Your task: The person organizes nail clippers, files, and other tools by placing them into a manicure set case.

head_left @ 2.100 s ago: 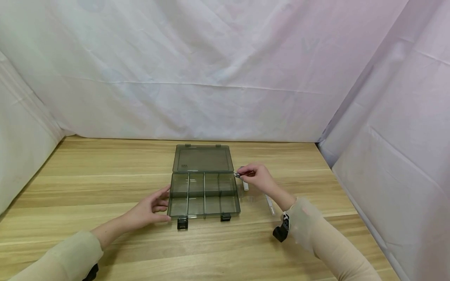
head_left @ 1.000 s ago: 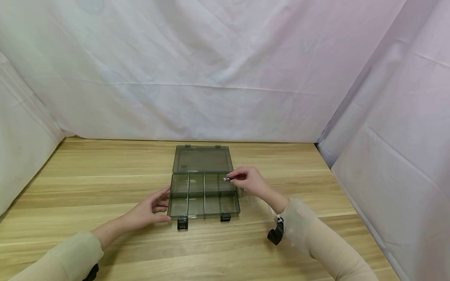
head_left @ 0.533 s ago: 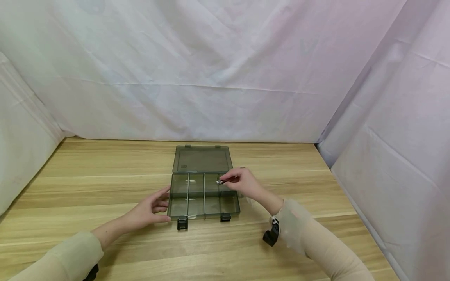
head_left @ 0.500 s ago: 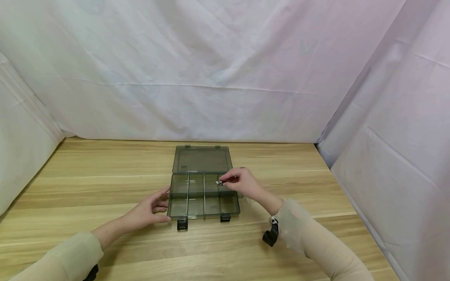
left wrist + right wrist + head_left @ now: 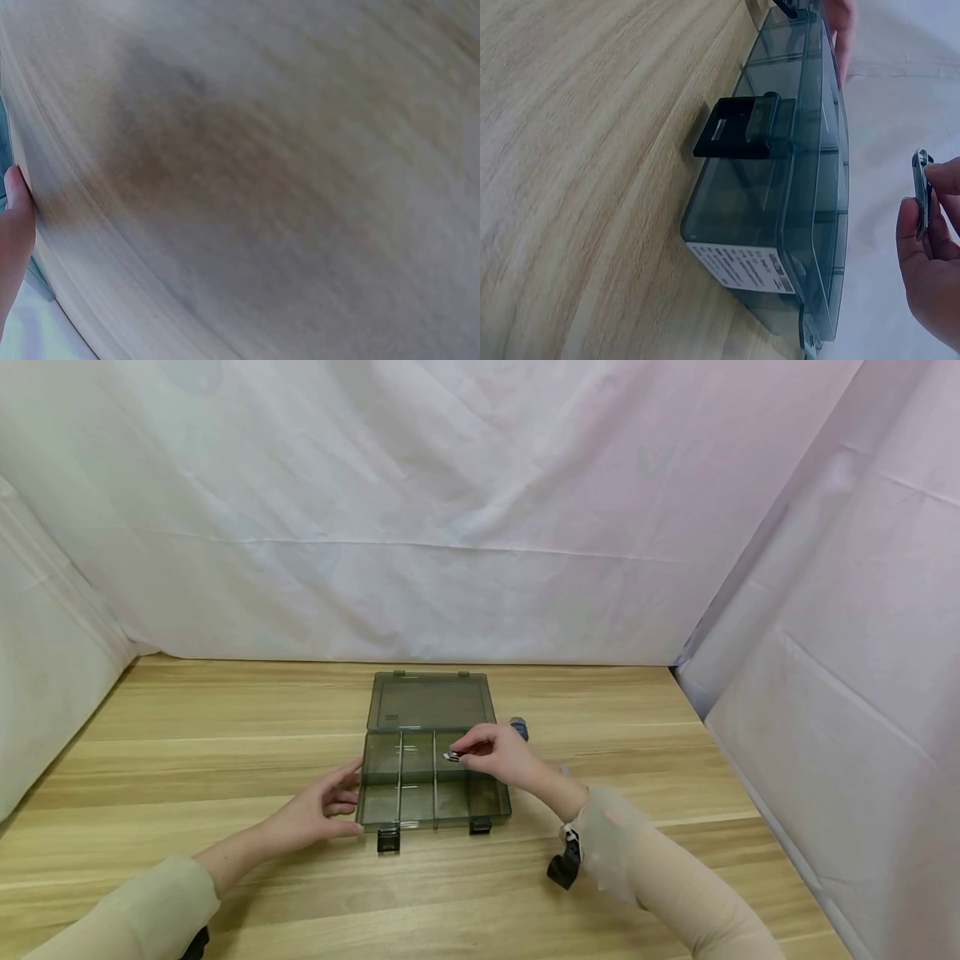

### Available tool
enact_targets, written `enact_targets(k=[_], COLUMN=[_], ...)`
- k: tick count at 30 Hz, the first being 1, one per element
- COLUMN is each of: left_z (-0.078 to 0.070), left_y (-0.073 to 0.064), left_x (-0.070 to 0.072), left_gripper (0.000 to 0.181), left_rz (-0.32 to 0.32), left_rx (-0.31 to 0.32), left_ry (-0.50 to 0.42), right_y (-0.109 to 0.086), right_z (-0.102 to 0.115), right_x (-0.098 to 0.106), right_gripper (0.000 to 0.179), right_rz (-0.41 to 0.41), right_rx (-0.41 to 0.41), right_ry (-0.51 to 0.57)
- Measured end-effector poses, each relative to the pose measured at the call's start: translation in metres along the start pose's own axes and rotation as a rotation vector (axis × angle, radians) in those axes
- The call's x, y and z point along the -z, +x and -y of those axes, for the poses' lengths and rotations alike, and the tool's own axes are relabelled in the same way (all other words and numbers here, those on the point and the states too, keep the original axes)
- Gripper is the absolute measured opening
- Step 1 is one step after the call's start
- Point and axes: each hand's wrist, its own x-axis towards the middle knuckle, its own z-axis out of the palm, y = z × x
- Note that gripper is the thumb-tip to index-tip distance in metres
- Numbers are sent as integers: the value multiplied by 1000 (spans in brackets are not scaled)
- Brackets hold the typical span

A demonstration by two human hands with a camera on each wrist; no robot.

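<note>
A smoky clear plastic organizer box lies with its lid folded back on the table, divided into compartments. My left hand rests against the box's left side, fingers spread along it and thumb by the front corner. Over the rear compartments, right of the middle, my right hand pinches a small silver nail clipper between thumb and fingers. In the right wrist view the nail clipper shows side-on, raised above the box. The left wrist view shows mostly blurred tabletop and one finger at the box.
Just beyond my right hand stands a small dark blue thing. A bit of something whitish shows beside the right wrist. Two black latches hang at the box's front. White cloth encloses the wooden table.
My right hand has carried the nail clipper leftward from the box's right edge to above the rear compartments, uncovering the blue thing. My left hand has stayed at the box's side.
</note>
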Motion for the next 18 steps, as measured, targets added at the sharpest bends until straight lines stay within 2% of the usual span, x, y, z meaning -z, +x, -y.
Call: enact_targets(k=[6,18], left_z=[1,-1], left_y=[1,1], left_x=[0,0], left_gripper=[96,96], left_rz=[2,7], left_rx=[0,3], left_ry=[-2,-6], right_y=[2,5], right_z=[4,7], right_x=[-6,-14], right_gripper=[19,18], right_rz=[15,26], right_rx=[29,22], right_ry=[8,11])
